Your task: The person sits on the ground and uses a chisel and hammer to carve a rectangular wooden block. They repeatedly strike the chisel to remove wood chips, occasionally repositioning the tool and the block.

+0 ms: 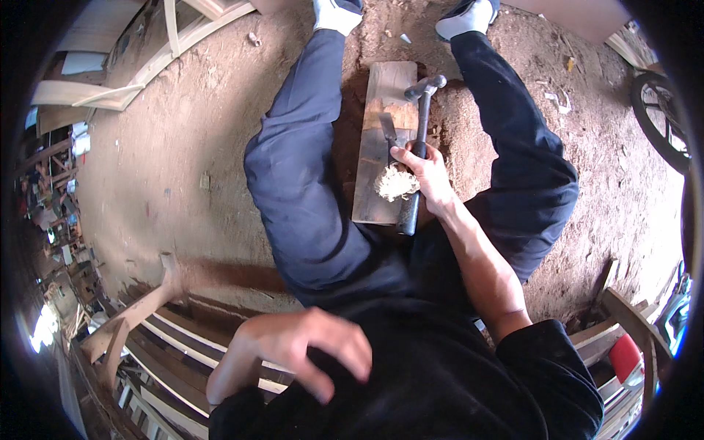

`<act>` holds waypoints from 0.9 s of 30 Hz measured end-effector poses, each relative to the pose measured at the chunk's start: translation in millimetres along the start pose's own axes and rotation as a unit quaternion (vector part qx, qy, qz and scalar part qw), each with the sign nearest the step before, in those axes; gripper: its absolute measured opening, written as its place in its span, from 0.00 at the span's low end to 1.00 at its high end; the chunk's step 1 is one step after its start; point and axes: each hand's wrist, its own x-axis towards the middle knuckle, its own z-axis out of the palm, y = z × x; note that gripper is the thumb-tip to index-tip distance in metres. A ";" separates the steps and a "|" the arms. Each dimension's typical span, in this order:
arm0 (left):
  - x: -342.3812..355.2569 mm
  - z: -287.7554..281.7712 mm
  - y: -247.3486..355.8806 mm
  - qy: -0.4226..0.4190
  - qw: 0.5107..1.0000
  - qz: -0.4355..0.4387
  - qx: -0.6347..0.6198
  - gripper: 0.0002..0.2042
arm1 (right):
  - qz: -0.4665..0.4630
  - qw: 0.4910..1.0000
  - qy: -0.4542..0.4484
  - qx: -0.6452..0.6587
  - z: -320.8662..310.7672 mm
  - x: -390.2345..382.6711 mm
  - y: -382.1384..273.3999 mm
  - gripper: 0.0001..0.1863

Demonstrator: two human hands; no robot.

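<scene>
My right hand (429, 172) grips a hammer (424, 114) with a dark shaft, together with a chisel (389, 128) whose blade points away from me. A pale, frayed tuft (396, 183), perhaps the chisel handle's end, sits below my thumb. These are over a weathered wooden board (375, 81) lying between my legs on the dirt-coloured floor. My left hand (323, 348) is near my belly, blurred, its fingers bent and apart, holding nothing.
My legs and white-and-dark shoes (334, 16) flank the board. Wooden frames (132, 95) lie at upper left, slatted wooden pieces (183, 345) at lower left and right. A wheel (653, 117) stands at right, a red object (625, 359) below it. Clutter fills the far left.
</scene>
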 end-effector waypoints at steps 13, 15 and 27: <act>-21.3 27.5 25.0 -0.125 0.987 0.029 -0.093 0.28 | -0.004 0.997 -0.011 -0.071 -0.2 -0.7 -7.2 0.16; -14.2 28.3 29.2 -0.124 0.988 0.020 -0.086 0.29 | 0.001 0.997 -0.005 -0.073 -1.2 -0.8 -7.4 0.15; -3.8 30.7 27.8 -0.127 0.989 0.005 -0.081 0.29 | 0.000 0.996 -0.013 -0.089 0.2 -2.9 -12.3 0.19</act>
